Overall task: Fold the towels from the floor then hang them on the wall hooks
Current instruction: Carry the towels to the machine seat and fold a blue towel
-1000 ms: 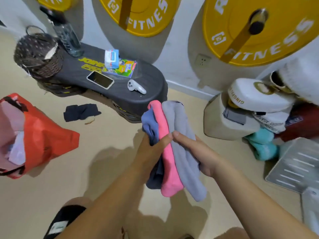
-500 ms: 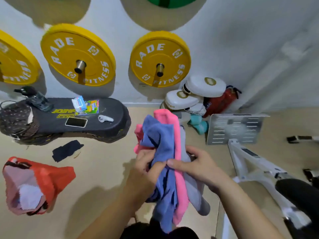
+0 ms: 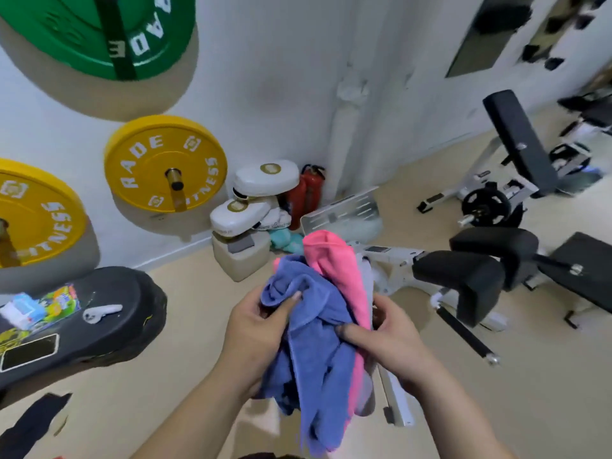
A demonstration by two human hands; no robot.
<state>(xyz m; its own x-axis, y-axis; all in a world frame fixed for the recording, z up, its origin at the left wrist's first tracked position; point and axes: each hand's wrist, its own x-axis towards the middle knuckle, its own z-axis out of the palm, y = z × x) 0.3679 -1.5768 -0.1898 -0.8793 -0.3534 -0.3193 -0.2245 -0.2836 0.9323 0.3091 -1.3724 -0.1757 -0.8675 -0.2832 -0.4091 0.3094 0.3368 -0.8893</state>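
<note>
Both my hands hold a bundle of three towels in front of my chest. The blue towel (image 3: pixel 318 352) is frontmost and crumpled, hanging down between my arms. Behind it a pink towel (image 3: pixel 334 263) sticks up, and a grey towel (image 3: pixel 367 276) shows as a thin edge at the right. My left hand (image 3: pixel 255 336) grips the blue towel's upper left, thumb pressed into the cloth. My right hand (image 3: pixel 387 339) clasps the bundle from the right side. No wall hook is clearly visible.
Yellow weight plates (image 3: pixel 165 164) and a green plate (image 3: pixel 99 31) hang on the white wall. A black pad (image 3: pixel 109 329) with a phone and small items lies at left. White boxing pads (image 3: pixel 265 180), a fire extinguisher (image 3: pixel 306 190) and a bench machine (image 3: pixel 477 276) stand ahead and right.
The view has risen and swung right, bringing the green plate and bench machine into sight. My hands keep the towel bundle, and the blue towel has bunched up more at the front.
</note>
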